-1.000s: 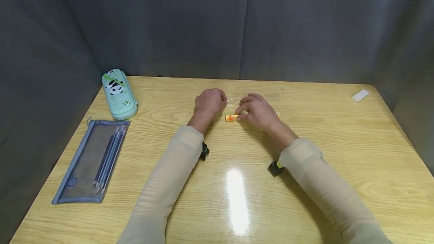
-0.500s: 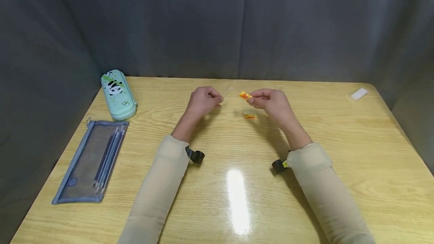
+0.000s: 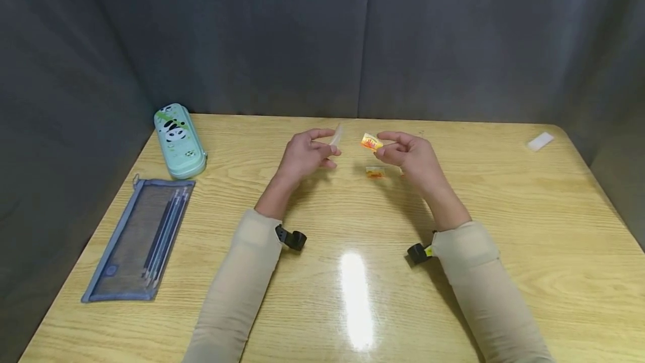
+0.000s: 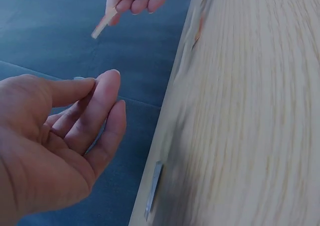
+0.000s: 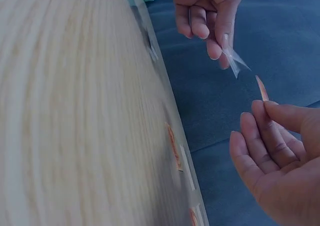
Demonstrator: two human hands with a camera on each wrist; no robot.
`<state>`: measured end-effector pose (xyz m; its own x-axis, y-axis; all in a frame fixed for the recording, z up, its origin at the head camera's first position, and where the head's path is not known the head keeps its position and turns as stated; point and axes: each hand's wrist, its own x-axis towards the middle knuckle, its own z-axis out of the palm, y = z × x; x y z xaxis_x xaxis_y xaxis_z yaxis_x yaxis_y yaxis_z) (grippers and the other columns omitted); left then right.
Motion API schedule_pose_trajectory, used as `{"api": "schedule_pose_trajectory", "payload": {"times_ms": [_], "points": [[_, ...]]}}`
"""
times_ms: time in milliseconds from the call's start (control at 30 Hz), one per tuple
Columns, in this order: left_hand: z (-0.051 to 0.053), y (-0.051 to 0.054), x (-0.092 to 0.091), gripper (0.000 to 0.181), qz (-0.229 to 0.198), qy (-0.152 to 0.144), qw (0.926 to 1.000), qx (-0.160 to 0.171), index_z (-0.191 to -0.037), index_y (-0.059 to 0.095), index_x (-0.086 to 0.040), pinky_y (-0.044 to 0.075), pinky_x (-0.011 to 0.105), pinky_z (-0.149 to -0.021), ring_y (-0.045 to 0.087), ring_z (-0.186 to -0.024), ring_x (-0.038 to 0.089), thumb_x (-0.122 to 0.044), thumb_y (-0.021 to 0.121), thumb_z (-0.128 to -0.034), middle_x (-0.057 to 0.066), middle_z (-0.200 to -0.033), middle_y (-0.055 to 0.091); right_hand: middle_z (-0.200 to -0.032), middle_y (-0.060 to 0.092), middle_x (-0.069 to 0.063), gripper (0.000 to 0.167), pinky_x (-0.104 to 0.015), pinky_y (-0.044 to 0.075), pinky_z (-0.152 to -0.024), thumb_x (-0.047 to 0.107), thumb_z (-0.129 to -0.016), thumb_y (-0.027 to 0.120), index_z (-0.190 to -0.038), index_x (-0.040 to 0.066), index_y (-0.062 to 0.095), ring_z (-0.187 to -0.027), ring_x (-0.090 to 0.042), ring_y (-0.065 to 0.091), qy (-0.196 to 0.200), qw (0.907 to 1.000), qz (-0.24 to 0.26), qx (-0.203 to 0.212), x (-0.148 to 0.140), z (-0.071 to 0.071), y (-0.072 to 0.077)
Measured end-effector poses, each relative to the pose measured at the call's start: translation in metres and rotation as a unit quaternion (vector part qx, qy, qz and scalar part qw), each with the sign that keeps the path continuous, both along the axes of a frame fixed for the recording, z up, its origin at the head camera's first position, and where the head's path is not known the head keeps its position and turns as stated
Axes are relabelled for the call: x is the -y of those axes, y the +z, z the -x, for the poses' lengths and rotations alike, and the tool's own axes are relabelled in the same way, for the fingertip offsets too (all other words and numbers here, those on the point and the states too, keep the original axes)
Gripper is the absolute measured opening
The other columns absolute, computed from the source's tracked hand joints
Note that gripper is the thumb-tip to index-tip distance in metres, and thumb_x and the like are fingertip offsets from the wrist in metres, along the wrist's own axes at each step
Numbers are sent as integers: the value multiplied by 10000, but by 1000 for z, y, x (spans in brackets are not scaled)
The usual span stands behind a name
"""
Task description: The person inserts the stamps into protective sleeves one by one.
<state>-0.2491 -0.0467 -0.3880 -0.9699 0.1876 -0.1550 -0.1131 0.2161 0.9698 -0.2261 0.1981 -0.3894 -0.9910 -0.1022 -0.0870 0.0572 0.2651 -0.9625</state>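
My left hand (image 3: 308, 156) pinches a small piece of clear plastic film (image 3: 336, 135) between thumb and fingers, above the table. In the right wrist view the film (image 5: 234, 60) flares out from the fingertips. Opposite it, my right hand (image 3: 410, 156) pinches a small orange-and-yellow printed slip (image 3: 370, 142) by its right end. Film and slip are apart, facing each other. Below the hands, a similar orange-yellow piece (image 3: 375, 172) lies on the table. In the right wrist view another orange bit (image 5: 193, 217) lies near it, mostly hidden behind my right hand in the head view.
A mint panda pencil case (image 3: 180, 142) stands at the back left. In front of it lies a blue mesh zip pouch (image 3: 128, 240) with several pencils. A white eraser-like block (image 3: 541, 141) sits at the far right. A dark curtain (image 3: 282, 38) hangs behind the table.
Both hands have risen from the table and drawn apart. The right hand has picked up the orange slip; the left has lifted the clear film and turned it more upright.
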Motion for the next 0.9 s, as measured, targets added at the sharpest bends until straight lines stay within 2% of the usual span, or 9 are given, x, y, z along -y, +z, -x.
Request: {"api": "schedule_pose_trajectory", "payload": {"times_ms": [67,200,267,300,400,500,667,800,900], "points": [[0,0,-1,387,-126,-24,9999,16,-1388,604,-71,609,429,-877,750,-756,186,-66,620,-1002,181,-1103,759,-898,724,138,428,-199,369,-486,188,-983,671,-1395,91,601,-978,-98,740,2,10000,-16,54,-2,0,1],[-2,-1,-3,270,-356,-179,9992,37,-1255,670,15,608,412,-889,752,-877,242,-72,617,-1004,206,-1124,740,-917,711,121,400,-181,514,-732,189,-983,670,-1365,76,621,-1001,-128,738,-47,9999,-141,-3,-3,-3,4],[-3,-1,-4,249,-365,-239,9990,8,-1215,682,27,607,431,-891,752,-902,294,-108,609,-1019,197,-1126,735,-932,695,89,368,-239,556,-909,156,-983,662,-1335,54,629,-989,-139,735,-90,9999,-39,-61,-3,-3,5],[-3,-1,-5,255,-336,-247,9991,-16,-1220,682,15,603,449,-897,753,-906,313,-134,602,-1029,186,-1128,734,-936,684,71,353,-271,568,-931,133,-982,656,-1323,45,630,-975,-140,733,-114,9999,40,-87,-3,-3,6],[-5,1,-7,313,-120,-196,9997,-124,-1292,673,-41,591,487,-905,764,-860,311,-217,572,-1054,136,-1123,746,-946,646,24,323,-298,593,-929,59,-980,622,-1300,12,618,-922,-126,720,-147,9993,329,-124,-3,-3,7],[-8,3,-10,342,-29,-95,9996,-254,-1365,650,-115,588,498,-902,760,-858,333,-238,567,-1057,113,-1100,749,-941,633,11,319,-251,604,-869,18,-982,592,-1300,-7,610,-869,-93,706,-193,9986,466,-154,-3,-3,8],[-12,5,-12,306,-107,117,9988,-469,-1328,688,-232,619,399,-847,735,-863,359,-229,617,-1030,82,-1141,727,-934,637,21,303,-218,603,-818,27,-994,587,-1295,17,622,-830,-91,696,-291,9983,468,-174,-3,-4,10],[-13,4,-12,283,-377,169,9983,-415,-1283,720,-207,611,356,-874,711,-945,271,-198,649,-1010,41,-1307,695,-933,627,11,303,-205,598,-812,38,-990,598,-1291,16,621,-845,-119,704,-251,9988,385,-150,-2,-4,11],[-13,2,-13,292,-693,184,9970,-306,-1276,721,-139,579,424,-965,675,-1089,229,-172,677,-989,46,-1363,670,-941,620,-4,305,-193,595,-803,41,-985,607,-1289,11,620,-845,-116,703,-225,9991,347,-121,-2,-5,11]]}}
